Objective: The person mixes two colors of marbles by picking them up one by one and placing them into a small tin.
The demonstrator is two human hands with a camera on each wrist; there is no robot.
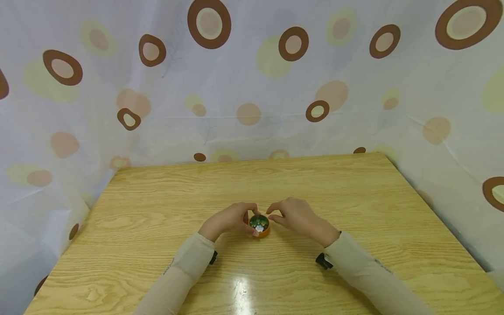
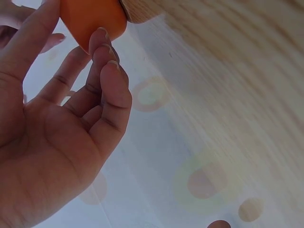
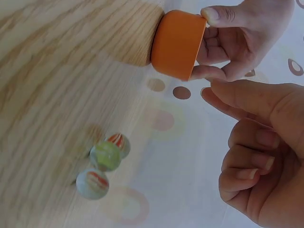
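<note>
A small orange cup [image 1: 261,235] stands upright on the table, with glossy green and white contents [image 1: 259,222] showing inside. My left hand [image 1: 235,217] holds it at the rim between thumb and forefinger; in the left wrist view its other fingertips lie close by the cup's orange wall [image 2: 95,21]. Just right of the cup is my right hand [image 1: 297,214], thumb and forefinger extended toward the rim with a gap between them and nothing visible there. Its other fingers are bent inward. In the right wrist view, three glass marbles lie together on the table, including a yellow-green marble [image 3: 105,156].
The wood-grain table [image 1: 157,197] reaches back to a white curtain [image 1: 236,78] with brown and yellow ovals, which also hangs at both sides. A small black device [image 1: 324,261] sits at the right wrist.
</note>
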